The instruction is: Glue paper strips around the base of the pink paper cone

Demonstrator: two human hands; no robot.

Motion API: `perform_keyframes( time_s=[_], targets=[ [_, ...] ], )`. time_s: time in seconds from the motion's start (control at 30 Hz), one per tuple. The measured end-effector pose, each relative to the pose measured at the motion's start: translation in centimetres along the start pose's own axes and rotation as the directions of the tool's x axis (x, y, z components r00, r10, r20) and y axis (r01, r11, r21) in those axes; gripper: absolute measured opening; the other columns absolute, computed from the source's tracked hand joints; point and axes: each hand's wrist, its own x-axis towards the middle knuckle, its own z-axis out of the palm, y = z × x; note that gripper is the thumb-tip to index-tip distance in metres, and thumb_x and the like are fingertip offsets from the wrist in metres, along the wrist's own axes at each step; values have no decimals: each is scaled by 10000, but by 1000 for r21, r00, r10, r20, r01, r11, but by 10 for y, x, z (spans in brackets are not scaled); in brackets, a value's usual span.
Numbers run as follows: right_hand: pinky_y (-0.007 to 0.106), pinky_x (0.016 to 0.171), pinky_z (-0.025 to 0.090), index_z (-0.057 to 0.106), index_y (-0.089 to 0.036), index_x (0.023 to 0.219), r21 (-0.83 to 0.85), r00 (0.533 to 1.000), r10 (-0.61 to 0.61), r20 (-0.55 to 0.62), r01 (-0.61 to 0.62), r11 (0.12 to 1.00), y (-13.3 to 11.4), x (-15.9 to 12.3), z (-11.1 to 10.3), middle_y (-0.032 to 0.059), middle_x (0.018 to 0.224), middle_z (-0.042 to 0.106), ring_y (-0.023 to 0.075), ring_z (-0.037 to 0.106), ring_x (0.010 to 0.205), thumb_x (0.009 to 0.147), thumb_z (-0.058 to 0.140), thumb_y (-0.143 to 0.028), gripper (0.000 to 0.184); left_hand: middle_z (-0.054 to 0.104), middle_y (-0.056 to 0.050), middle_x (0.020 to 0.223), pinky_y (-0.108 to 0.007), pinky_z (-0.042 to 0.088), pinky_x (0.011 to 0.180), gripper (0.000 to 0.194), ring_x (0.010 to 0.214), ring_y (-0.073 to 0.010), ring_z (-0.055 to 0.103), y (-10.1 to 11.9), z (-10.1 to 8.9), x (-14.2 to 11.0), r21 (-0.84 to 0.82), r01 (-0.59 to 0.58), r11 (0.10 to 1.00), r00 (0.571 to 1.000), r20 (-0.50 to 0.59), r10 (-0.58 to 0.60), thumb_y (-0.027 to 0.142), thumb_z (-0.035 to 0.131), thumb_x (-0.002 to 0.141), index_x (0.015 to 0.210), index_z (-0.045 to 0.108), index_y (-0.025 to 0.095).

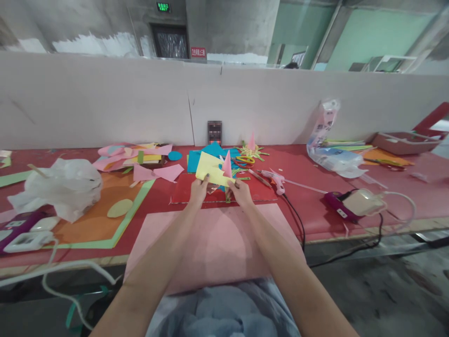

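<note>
A sheet of pale yellow paper [211,167] is held up in front of me. My left hand [199,189] pinches its lower left edge, thumb on top. At the lower right corner, my right hand [240,191] is closed on the same sheet. A pink paper cone [227,164] stands just beyond the sheet's right side. Blue paper [196,161] lies behind, with yellow-handled scissors [246,160] to its right. Farther back is a second pink cone [251,142] on a fringed yellow-green paper base. Below my hands is a red board [259,193].
A pink glue gun [278,182] with a black cord lies to the right. Paper scraps [140,159] and a crumpled white plastic bag [66,185] are on the left. Purple power strips [338,207] sit near both sides. Pink paper [217,248] overhangs the front edge.
</note>
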Motion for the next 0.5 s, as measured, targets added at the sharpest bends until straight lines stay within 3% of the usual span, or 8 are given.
perform_keyframes(
  time_s=[0.23, 0.5],
  targets=[
    [235, 384, 429, 458, -202, 708, 26, 1000, -9, -3, 9, 1000, 1, 0, -1, -12, 554, 624, 117, 529, 381, 717, 619, -550, 384, 729, -103, 833, -279, 560, 604, 277, 637, -191, 695, 6, -4, -1, -76, -20, 997, 997, -74, 15, 291, 726, 720, 904, 659, 94],
    [239, 394, 437, 454, -207, 714, -8, 1000, 8, 3, -8, 1000, -1, -1, 0, -9, 560, 628, 115, 526, 383, 731, 605, -545, 370, 688, -84, 629, -290, 545, 578, 352, 626, -220, 694, 5, -4, -1, -54, -3, 999, 996, -94, -2, 448, 633, 780, 799, 639, 97]
  ],
)
